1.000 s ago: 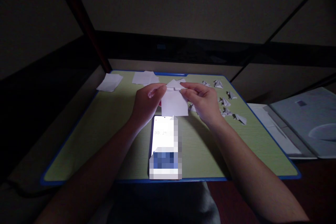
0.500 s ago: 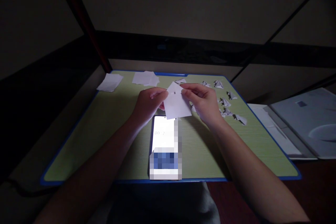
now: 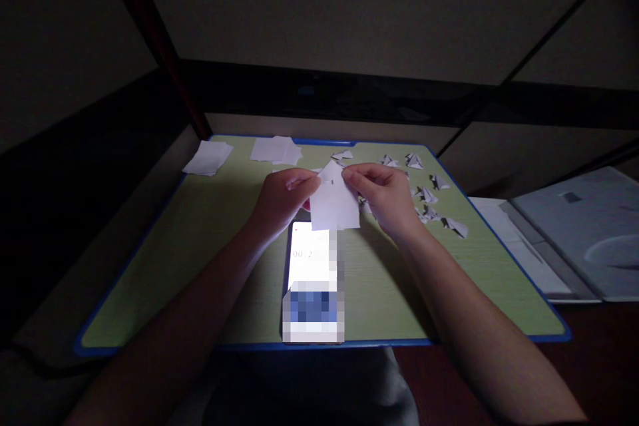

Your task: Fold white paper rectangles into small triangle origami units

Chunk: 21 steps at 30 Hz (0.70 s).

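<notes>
A white sheet of paper (image 3: 334, 210) with a pointed, folded top is held up between my two hands, above the far end of a lit phone (image 3: 309, 266). My left hand (image 3: 289, 196) pinches its left edge between thumb and fingers. On the other side, my right hand (image 3: 382, 193) grips the upper right slope, thumb in front and fingers partly hidden behind. A small dark mark shows near the top of the sheet. Several small folded paper pieces (image 3: 428, 196) lie on the table beyond and right of my right hand.
The green table (image 3: 190, 279) has a blue rim. Two stacks of white paper, one at the far left corner (image 3: 207, 158) and one at the back (image 3: 275, 150), lie on it. A grey-white box-like object (image 3: 594, 233) stands right of the table. A wall rises behind.
The paper has turned slightly and its lower right corner has shifted left. My right hand has moved a little left and down along its edge; my left hand keeps its pinch.
</notes>
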Available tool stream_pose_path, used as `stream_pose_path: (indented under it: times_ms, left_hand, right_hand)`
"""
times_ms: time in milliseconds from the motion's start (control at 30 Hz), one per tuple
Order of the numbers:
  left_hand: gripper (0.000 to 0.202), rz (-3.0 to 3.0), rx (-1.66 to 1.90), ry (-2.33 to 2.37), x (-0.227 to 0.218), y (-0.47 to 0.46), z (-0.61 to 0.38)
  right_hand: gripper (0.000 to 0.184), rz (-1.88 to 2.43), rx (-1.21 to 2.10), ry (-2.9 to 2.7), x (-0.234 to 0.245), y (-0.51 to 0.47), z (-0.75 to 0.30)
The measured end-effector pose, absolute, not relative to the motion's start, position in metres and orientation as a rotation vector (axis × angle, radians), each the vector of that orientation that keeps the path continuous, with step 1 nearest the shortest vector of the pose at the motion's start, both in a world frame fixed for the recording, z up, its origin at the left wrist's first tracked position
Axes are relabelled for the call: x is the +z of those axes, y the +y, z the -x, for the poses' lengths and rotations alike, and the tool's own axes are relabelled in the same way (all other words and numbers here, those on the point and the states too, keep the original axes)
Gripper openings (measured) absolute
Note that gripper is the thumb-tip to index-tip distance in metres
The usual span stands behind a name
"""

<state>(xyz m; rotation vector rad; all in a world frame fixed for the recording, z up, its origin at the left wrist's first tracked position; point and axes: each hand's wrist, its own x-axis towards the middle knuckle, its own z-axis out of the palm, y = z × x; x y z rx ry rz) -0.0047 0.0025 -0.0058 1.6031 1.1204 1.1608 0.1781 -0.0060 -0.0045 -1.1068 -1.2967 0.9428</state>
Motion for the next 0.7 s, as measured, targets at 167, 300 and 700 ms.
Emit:
stream_pose_path:
  times_ms: [167,300,700]
  left_hand:
    - [0.025,-1.616,1.127,1.105,-0.006,0.002,0.006]
    - [0.024,-1.658,1.069,1.111,0.0,-0.002,0.004]
    - [0.024,-1.789,1.063,1.118,0.003,-0.004,0.003]
  right_hand:
    - [0.023,1.115,0.921,-1.303,-0.002,-0.005,-0.178]
    - [0.025,1.14,0.878,-1.383,0.0,-0.008,-0.178]
    - [0.03,1.148,0.853,-1.52,-0.002,-0.011,-0.176]
